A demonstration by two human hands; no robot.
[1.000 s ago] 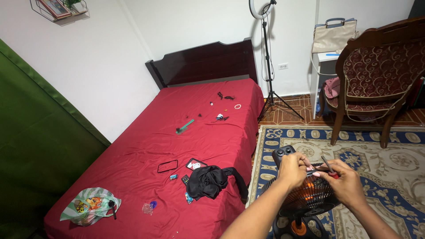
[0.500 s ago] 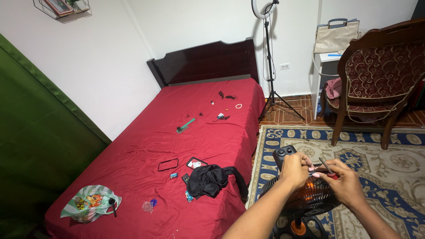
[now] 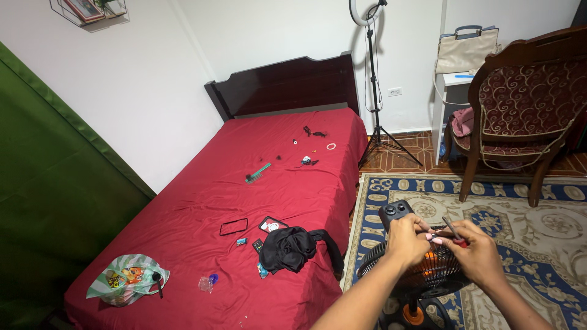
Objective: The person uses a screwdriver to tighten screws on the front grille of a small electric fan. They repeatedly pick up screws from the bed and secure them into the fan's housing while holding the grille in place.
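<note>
Both my hands meet above a black floor fan (image 3: pixel 422 278) standing on the rug beside the bed. My left hand (image 3: pixel 406 239) pinches something small at the top of the fan's wire grille, just under the black control head (image 3: pixel 394 212). Closed around a red-handled tool (image 3: pixel 455 235) that looks like a screwdriver, my right hand (image 3: pixel 477 253) points its shaft toward my left fingers. The orange hub of the fan shows through the grille.
A bed with a red sheet (image 3: pixel 244 208) lies to the left, strewn with a black cloth (image 3: pixel 293 247), a phone case, small parts and a plastic bag (image 3: pixel 125 278). A carved wooden chair (image 3: pixel 520 110), a ring-light tripod (image 3: pixel 376 91) and a patterned rug (image 3: pixel 538 226) are to the right.
</note>
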